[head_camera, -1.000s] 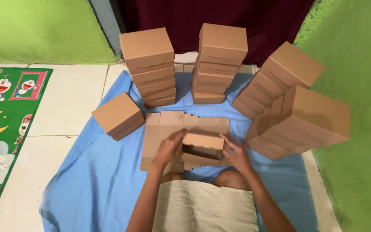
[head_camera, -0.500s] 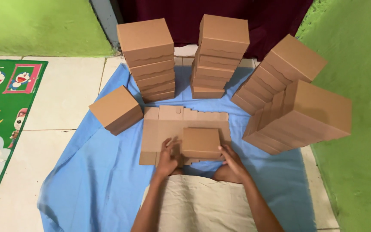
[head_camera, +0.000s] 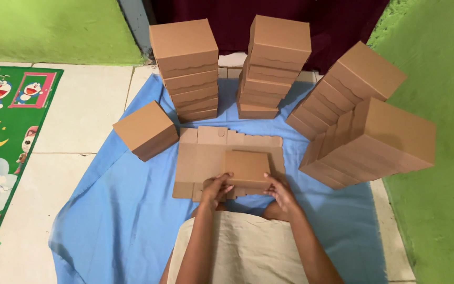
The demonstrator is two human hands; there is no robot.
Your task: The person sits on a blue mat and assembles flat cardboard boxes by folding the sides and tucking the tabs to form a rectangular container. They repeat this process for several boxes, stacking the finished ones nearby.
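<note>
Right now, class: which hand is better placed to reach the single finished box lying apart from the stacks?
Probably the left hand: the single box lies on its side, while the right hand is further away.

the floor (head_camera: 80, 115) is pale tile, with a blue cloth (head_camera: 111, 221) spread over its middle and a green cartoon mat (head_camera: 1, 137) along the left edge. on the cloth lie a flat cardboard sheet (head_camera: 200, 158), a single closed brown box (head_camera: 145, 130) to its left, two upright stacks of boxes (head_camera: 185, 68) (head_camera: 274, 66) at the back, and two leaning stacks (head_camera: 342, 89) (head_camera: 379, 142) on the right. a green rug (head_camera: 437, 210) covers the floor along the right side.
</note>
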